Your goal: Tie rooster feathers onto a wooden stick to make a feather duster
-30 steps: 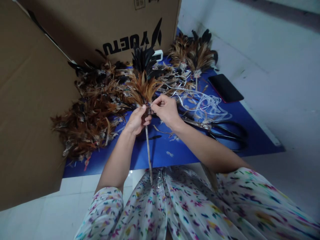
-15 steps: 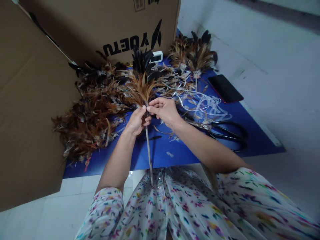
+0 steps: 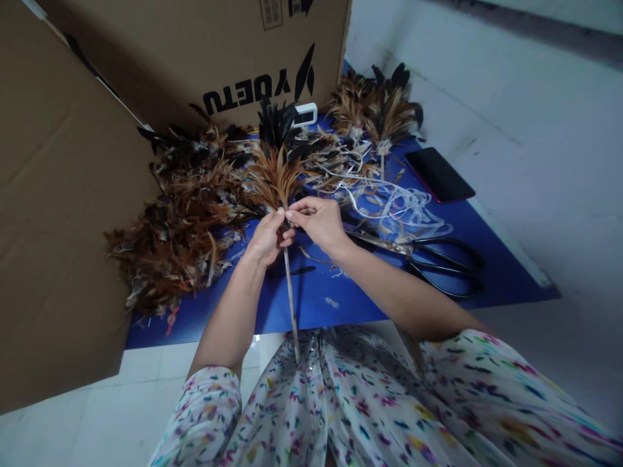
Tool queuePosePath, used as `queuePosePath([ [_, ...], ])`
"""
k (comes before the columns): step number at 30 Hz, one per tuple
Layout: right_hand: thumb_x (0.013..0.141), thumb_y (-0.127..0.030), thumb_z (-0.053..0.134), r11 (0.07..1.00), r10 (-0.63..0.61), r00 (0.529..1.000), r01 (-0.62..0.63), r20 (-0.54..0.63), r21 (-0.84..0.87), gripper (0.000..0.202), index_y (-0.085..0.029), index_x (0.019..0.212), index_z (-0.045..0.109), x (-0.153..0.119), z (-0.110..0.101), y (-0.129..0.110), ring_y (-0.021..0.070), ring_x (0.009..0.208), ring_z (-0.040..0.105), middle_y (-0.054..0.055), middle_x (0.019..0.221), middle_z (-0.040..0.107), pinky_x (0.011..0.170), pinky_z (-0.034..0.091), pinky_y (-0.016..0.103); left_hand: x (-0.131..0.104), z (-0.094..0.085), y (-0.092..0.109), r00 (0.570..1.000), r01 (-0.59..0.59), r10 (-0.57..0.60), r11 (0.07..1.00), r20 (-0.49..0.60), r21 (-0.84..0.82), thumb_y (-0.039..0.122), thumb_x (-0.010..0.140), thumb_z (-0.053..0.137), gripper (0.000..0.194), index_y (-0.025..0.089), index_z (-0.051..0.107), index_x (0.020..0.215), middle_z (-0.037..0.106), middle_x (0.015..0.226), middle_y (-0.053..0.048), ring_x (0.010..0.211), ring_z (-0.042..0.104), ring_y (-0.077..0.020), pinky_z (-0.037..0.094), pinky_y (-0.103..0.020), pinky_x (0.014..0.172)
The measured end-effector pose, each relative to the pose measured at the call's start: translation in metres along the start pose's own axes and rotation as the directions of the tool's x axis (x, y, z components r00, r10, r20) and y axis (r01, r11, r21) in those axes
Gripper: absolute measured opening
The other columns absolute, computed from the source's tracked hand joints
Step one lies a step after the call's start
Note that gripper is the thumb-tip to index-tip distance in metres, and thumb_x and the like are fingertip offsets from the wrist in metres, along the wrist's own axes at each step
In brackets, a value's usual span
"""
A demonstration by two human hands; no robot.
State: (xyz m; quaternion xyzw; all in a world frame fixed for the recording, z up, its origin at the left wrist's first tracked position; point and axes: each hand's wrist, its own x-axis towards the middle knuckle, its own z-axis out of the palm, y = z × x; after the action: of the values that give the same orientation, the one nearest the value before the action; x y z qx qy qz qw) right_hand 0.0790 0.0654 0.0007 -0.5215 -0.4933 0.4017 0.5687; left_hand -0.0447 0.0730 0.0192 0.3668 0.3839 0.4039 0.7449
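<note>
A feather duster (image 3: 277, 170) with brown and black feathers on a thin wooden stick (image 3: 290, 285) is held over the table, its stick pointing down toward my lap. My left hand (image 3: 267, 237) is closed around the stick just below the feathers. My right hand (image 3: 318, 220) pinches at the base of the feathers, its fingertips against the left thumb. What exactly lies between the right fingertips is too small to make out. To the left spreads a big heap of loose brown feathers (image 3: 170, 240). White plastic string (image 3: 406, 207) lies tangled to the right.
Large black-handled scissors (image 3: 442, 256) lie behind my right forearm. A phone (image 3: 439, 174) rests near the table's right edge. Feather bundles (image 3: 384, 110) and a small white device (image 3: 305, 115) stand farther back. A cardboard box (image 3: 160, 58) walls off the back and left of the blue table (image 3: 341, 305).
The view has shifted very slightly. Both hands stay at the base of the feathers, with the right fingers drawn a little closer together.
</note>
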Motion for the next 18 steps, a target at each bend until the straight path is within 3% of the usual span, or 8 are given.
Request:
queuePosePath([
  [10,0.069,-0.03,0.073,0.998,0.016,1.0,-0.017,0.018,0.062,0.014,-0.019,0.072,0.066,0.001,0.004,0.003,0.01,0.055,0.06,-0.003,0.06,0.065,0.059,0.049,0.025,0.002,-0.003,-0.002,1.0,0.021,-0.021,0.999,-0.009,-0.04,0.033,0.091,0.059,0.027,0.014,0.051,0.074,0.049,0.063,0.002,0.041,0.039,-0.0021,0.022,-0.013,0.036],
  [14,0.064,-0.029,0.076,0.975,0.132,0.99,-0.14,0.058,0.17,0.018,-0.018,0.07,0.064,-0.001,0.002,-0.009,0.0102,0.054,0.061,-0.003,0.06,0.063,0.055,0.048,0.024,0.0,-0.004,0.0,0.997,0.06,-0.056,0.995,0.046,-0.082,0.034,0.089,0.063,0.027,0.014,0.051,0.075,0.046,0.063,0.003,0.042,0.038,-0.0017,0.022,-0.012,0.036],
  [18,0.058,-0.022,0.08,0.943,0.248,0.966,-0.257,0.066,0.211,0.023,-0.017,0.07,0.06,-0.001,-0.002,-0.019,0.0088,0.056,0.059,-0.005,0.06,0.059,0.047,0.039,0.019,-0.001,-0.005,0.002,0.991,0.086,-0.076,0.993,0.113,-0.085,0.034,0.089,0.062,0.026,0.013,0.052,0.076,0.044,0.063,0.004,0.042,0.035,-0.0014,0.021,-0.011,0.035],
])
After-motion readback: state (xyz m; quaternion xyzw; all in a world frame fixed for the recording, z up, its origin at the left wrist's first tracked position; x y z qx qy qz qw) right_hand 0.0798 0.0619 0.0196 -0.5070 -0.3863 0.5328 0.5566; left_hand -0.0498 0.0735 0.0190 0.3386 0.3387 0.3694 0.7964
